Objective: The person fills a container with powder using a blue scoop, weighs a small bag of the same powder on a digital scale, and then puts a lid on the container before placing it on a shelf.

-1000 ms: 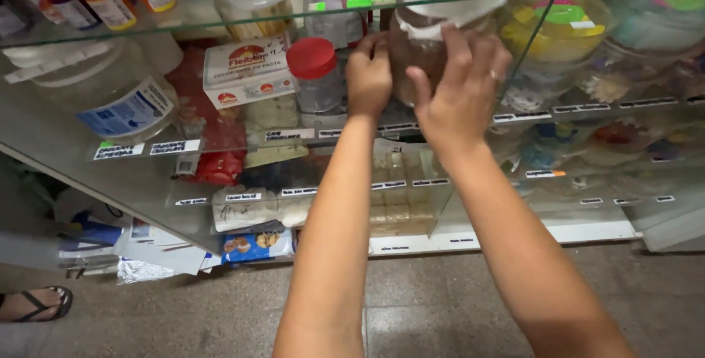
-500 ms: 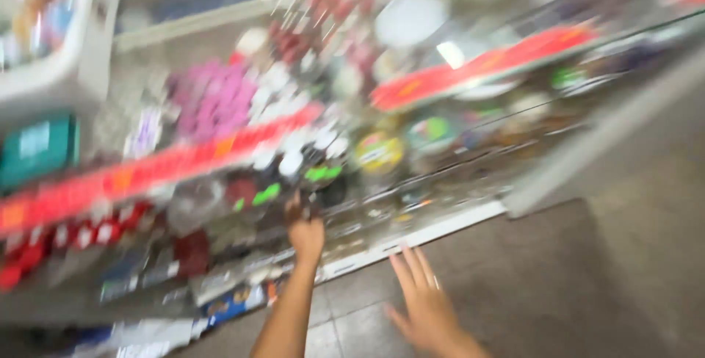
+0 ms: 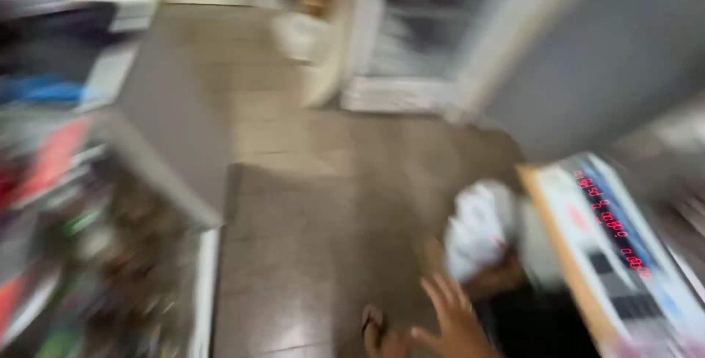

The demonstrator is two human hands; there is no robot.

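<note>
White plastic bag [image 3: 481, 229] lies on the tiled floor [image 3: 308, 204], just up and to the right of your one visible hand [image 3: 455, 325], close but not touching it. The frame is heavily blurred, so you cannot read a clear long axis on the bag; it looks like a crumpled bundle, slightly taller than wide. Your fingers [image 3: 440, 295] are spread wide and hold nothing, pointing up toward the bag. Which hand this is cannot be settled from the blur; it reads as the right one, and the other hand is out of view, so this hand is the nearer by default. Just left of the hand, at the bottom edge, a foot in a sandal [image 3: 374, 325] stands on the floor. To the right of the bag, the surface carries a weighing scale with a red digit display [image 3: 609, 226], its edge touching or just beside the bag. Far left stands the glass shelving with blurred goods [image 3: 81, 240], well apart.
</note>
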